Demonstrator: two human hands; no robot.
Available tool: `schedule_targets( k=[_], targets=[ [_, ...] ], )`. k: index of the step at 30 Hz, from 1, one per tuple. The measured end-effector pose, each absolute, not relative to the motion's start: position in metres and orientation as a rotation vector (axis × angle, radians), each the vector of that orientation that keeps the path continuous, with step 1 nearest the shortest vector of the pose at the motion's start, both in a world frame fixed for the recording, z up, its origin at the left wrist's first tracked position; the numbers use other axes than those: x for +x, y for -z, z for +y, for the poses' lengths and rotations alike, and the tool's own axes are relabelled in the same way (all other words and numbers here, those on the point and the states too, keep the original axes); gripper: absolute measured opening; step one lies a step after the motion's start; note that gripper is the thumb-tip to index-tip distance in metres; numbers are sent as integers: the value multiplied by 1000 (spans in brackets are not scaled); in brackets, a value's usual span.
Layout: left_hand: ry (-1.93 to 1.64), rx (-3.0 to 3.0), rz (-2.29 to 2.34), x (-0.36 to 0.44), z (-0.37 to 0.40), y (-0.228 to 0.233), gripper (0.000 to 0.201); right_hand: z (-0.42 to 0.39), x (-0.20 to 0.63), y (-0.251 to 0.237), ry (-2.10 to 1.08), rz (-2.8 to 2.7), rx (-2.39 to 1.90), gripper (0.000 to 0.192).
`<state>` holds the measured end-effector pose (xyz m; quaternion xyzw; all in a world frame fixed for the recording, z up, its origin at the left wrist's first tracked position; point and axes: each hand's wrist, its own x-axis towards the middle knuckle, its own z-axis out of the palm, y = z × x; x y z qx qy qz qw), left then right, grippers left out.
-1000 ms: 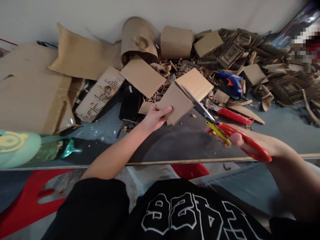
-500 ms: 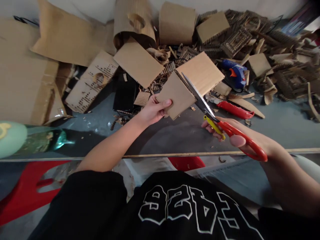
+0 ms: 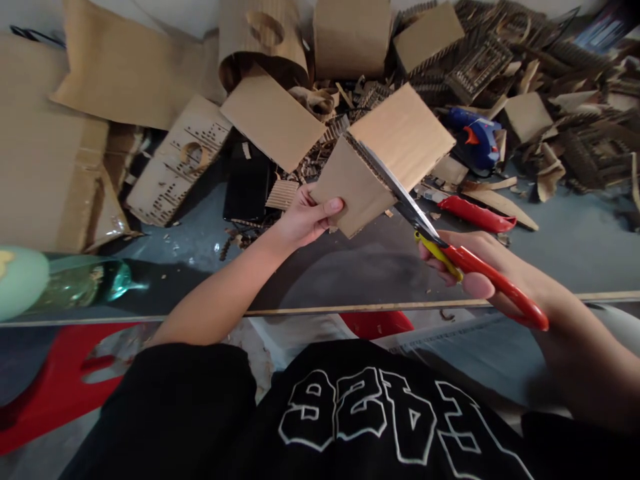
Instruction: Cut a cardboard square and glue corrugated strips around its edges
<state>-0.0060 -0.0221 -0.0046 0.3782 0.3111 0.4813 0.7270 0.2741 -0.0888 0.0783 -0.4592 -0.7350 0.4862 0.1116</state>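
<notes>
The left hand [image 3: 300,223] pinches the lower corner of a cardboard piece [image 3: 385,157], held tilted above the tabletop [image 3: 360,267]. The right hand [image 3: 480,267] grips red-handled scissors [image 3: 445,250] — their blades lie deep along a cut through the cardboard's middle. Just behind lie a red knife [image 3: 475,215] and a blue glue gun [image 3: 475,140] among cardboard scraps.

Left hand [image 3: 304,219] reaches forward on a bare outstretched arm, thumb on top, fingers pinched shut — right hand [image 3: 480,267] lower, fingers curled closed, wrist angled inward.
</notes>
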Motion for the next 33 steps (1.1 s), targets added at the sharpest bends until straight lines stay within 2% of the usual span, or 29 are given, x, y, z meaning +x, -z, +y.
schedule_targets(
  k=[15,21,28,33],
  targets=[
    [-1047,807,699,-5,-21,8,49,-97,276,-70,-1355,-2140,-1417,78],
    [-1058,809,713,-6,-22,6,49,-98,272,-78,-1324,-2164,-1476,61],
    [-1057,836,723,0,-26,8,46,-97,273,-70,-1320,-2144,-1478,85],
    [-1034,847,741,5,-32,10,47,-99,271,-62,-1325,-2156,-1422,94]
  ],
)
